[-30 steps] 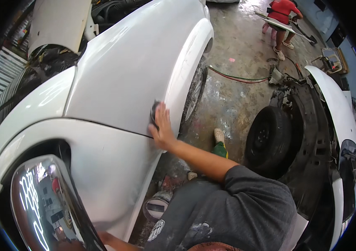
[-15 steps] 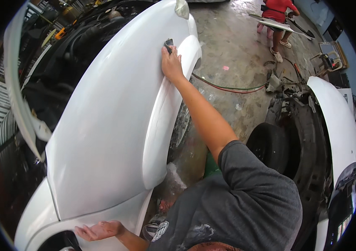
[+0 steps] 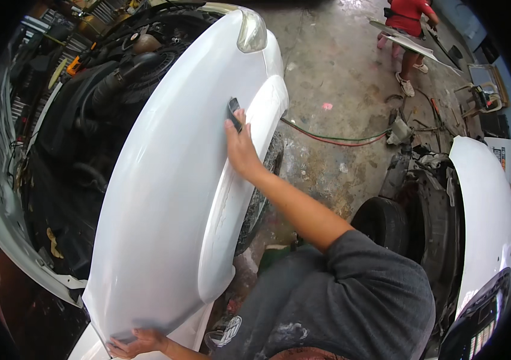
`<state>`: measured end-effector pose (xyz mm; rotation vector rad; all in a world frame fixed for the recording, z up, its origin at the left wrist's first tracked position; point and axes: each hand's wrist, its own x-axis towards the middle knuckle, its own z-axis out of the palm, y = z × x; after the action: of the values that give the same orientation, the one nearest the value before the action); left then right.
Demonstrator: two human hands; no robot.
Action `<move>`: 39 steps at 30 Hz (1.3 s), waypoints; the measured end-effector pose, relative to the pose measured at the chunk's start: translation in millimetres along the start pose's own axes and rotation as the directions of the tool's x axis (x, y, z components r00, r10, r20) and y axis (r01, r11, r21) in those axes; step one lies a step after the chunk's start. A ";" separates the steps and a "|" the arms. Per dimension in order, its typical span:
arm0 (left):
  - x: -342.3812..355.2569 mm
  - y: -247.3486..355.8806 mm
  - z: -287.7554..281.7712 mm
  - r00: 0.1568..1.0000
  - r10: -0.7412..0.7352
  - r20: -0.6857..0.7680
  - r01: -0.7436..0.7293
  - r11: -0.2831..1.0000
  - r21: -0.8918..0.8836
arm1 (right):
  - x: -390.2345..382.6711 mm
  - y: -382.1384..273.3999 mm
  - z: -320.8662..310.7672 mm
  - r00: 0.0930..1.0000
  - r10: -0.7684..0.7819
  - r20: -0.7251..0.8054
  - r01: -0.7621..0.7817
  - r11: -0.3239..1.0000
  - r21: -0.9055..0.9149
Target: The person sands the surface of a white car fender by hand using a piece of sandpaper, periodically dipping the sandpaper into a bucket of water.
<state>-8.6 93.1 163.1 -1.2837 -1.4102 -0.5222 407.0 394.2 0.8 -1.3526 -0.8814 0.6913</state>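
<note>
A white car fender (image 3: 159,180) with a dull, greyish sheen stretches away from me, its wheel-arch flare on the right side. On its far half, beside the arch, my right hand (image 3: 243,147) is closed around a small dark sanding block (image 3: 234,114), which rests against the panel. My fingers partly cover the block. At the fender's near end, my left hand (image 3: 139,344) lies on the surface with fingers spread, holding nothing. A clear headlamp (image 3: 252,31) sits at the far tip of the fender.
Left of the fender is an open engine bay (image 3: 105,90) under a raised hood (image 3: 9,240). Green and red hoses (image 3: 339,141) cross the concrete floor. To the right stand a tyre (image 3: 381,225) and another white fender (image 3: 486,204). A person in red (image 3: 404,21) handles a panel farther off.
My right hand has moved nearer along the fender with the sanding block. My left hand, raised palm up before, now lies on the panel. The view has shifted, showing more engine bay.
</note>
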 end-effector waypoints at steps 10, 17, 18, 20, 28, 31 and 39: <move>-6.2 -4.0 6.7 0.998 0.024 0.054 -0.018 0.993 -0.119 | 105.3 14.3 -23.8 0.984 0.136 -0.115 -0.153 0.977 -0.150; 57.6 184.2 32.4 0.711 0.584 0.392 -0.301 0.756 -0.581 | -163.8 -49.1 -42.6 0.828 -0.222 0.515 0.202 0.975 0.095; 62.6 208.9 40.9 0.632 0.677 0.377 -0.373 0.692 -0.618 | -160.0 -59.6 -61.1 0.794 -0.067 0.605 -0.049 0.984 0.172; 79.2 247.7 53.4 0.569 0.760 0.315 -0.452 0.609 -0.652 | -144.9 -71.8 -100.8 0.690 0.134 0.711 -0.395 0.893 0.215; 135.0 399.5 109.6 0.547 0.822 0.160 -0.592 0.515 -0.621 | -131.1 25.8 -263.0 0.934 0.356 -0.010 -0.357 0.934 -0.032; 161.0 460.1 126.3 0.546 0.831 0.105 -0.615 0.483 -0.624 | -163.4 57.9 -300.3 0.980 0.183 -0.073 -0.189 0.979 -0.079; 194.4 565.7 178.3 0.479 0.877 -0.024 -0.746 0.392 -0.538 | -183.3 34.8 -338.4 0.798 0.539 -0.271 -0.487 0.841 0.236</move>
<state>457.5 502.7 95.1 -2.3469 -0.6275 0.0367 603.0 66.4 -58.0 -1.5238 -0.1712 0.8958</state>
